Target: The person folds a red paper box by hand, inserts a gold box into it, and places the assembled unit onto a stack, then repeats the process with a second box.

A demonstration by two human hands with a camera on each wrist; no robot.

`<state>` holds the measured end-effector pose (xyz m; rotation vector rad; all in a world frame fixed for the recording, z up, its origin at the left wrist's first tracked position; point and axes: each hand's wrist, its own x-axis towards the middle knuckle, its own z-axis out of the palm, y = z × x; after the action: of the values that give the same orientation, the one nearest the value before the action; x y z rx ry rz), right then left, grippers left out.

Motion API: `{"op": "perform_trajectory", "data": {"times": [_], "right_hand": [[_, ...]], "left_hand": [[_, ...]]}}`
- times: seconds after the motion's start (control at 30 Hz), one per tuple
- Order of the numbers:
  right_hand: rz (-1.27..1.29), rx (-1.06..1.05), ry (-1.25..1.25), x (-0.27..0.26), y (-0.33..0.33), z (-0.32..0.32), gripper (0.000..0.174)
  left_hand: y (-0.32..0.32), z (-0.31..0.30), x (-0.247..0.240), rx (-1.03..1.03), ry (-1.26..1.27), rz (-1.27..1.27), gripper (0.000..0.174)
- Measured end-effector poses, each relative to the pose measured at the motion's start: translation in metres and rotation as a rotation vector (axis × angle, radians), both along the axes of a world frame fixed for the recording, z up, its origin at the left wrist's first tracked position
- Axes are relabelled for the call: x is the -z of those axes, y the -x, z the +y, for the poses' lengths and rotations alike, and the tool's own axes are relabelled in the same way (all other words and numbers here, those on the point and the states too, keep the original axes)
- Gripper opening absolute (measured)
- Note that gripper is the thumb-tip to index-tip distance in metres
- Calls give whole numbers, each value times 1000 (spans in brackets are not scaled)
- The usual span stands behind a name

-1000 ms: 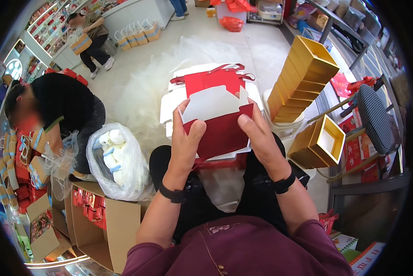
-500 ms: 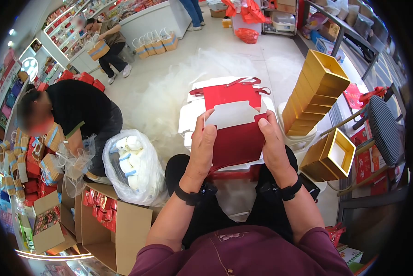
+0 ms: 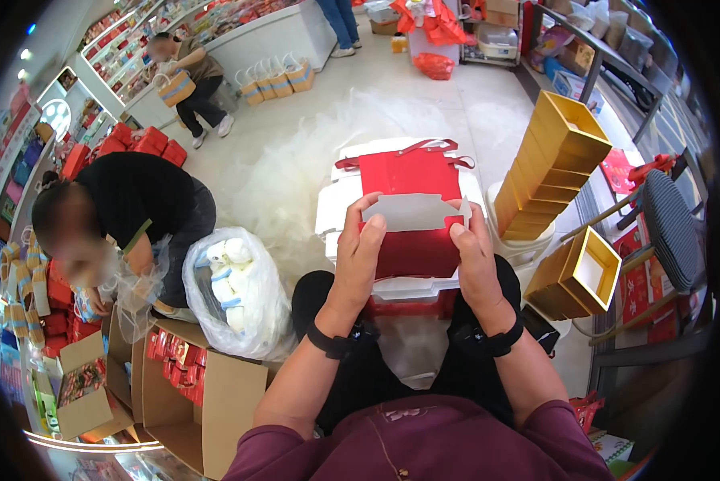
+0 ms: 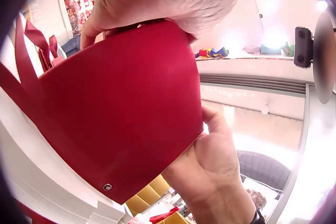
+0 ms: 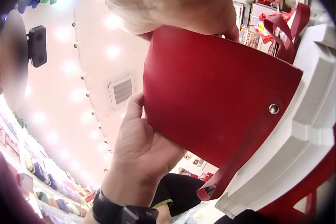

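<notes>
A stack of flat gift bags lies far of a seated person's knees, with gold boxes piled to its right. Just near of it, a red paper gift bag is held up, with the left hand and right hand curled round its side edges.

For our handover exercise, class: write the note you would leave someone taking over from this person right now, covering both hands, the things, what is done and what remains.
Left hand: grips the left edge of the red paper gift bag.
Right hand: grips its right edge.
Bag is held above the lap, in front of the pile of flat bags.
Done: white flap lies across the bag's top.
Left: probably creasing that fold and finishing the bag.
</notes>
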<state>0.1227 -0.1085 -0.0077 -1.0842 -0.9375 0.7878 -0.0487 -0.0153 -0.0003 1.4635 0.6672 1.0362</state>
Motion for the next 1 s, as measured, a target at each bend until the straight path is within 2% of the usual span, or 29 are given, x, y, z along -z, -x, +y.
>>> {"op": "perform_trajectory", "data": {"times": [0.13, 0.23, 0.33, 0.43, 0.53, 0.57, 0.67, 0.7, 0.87, 1.0], "right_hand": [[-37, -22, -3, -2, -5, 5, 36], [-40, -40, 1, -9, -4, 4, 38], [-56, -34, -11, -9, -4, 4, 40], [-126, -27, -2, -9, -6, 4, 40], [-98, -38, -9, -10, -3, 5, 39], [-70, -42, -18, -10, -3, 5, 38], [-104, -32, -45, -7, -6, 6, 38], [-95, -30, -22, -7, -7, 5, 38], [-118, -14, 54, -10, -10, 3, 40], [-152, -43, 49, -8, -11, 6, 41]], "left_hand": [[3, 3, -5, 10, 66, 25, 58], [7, 5, -11, 8, 2, 130, 60], [1, 9, -6, -165, -237, 187, 60], [10, -3, -35, -408, -937, 326, 56], [-5, -20, -53, -236, -1135, 416, 52], [-12, -22, -56, -233, -1152, 438, 33], [-18, -19, -50, -165, -1167, 652, 15], [-21, -16, -48, -154, -1161, 646, 12], [-32, -7, -43, -32, -1040, 629, 25], [-28, -2, -46, -8, -962, 785, 30]]}}
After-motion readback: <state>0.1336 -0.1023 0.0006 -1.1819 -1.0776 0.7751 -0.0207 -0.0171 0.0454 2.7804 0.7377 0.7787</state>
